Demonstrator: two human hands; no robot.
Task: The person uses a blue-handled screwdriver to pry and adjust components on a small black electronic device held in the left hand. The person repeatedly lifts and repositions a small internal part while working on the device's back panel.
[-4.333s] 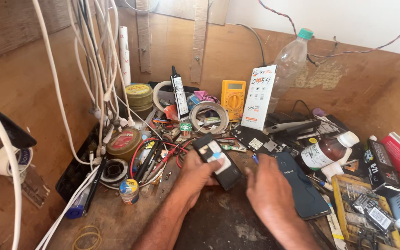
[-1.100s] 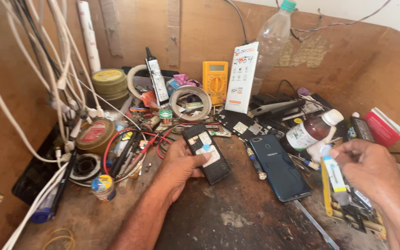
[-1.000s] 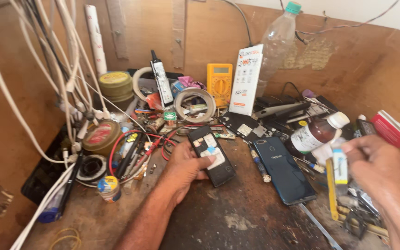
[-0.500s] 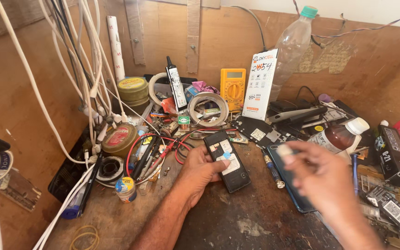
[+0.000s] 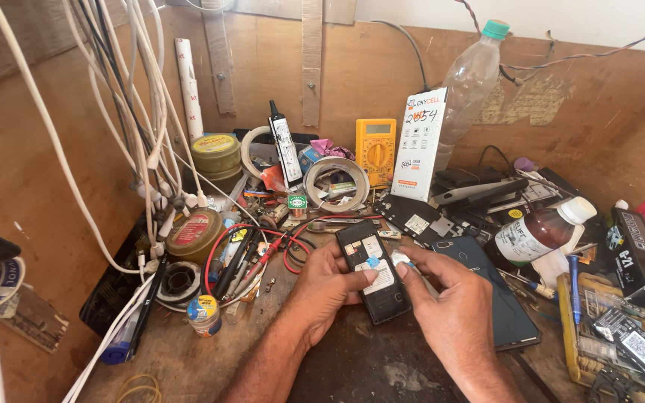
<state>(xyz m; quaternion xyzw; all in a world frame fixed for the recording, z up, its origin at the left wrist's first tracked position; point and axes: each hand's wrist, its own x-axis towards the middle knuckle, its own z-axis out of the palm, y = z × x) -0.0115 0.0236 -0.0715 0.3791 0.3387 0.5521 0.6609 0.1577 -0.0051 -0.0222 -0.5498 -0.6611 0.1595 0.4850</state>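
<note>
At the middle of the cluttered wooden worktop (image 5: pixel 188 358), your left hand (image 5: pixel 326 287) has its grip closed around one opened phone (image 5: pixel 373 270), thumb on its face. Your right hand (image 5: pixel 453 306) pinches one small white piece (image 5: pixel 401 259) at the phone's right edge. Right of that grip lie one dark phone (image 5: pixel 498 298) and one brown bottle (image 5: pixel 539 233); beyond it stand one yellow meter (image 5: pixel 375 148) and one plastic bottle (image 5: pixel 472 78) against wooden walls.
</note>
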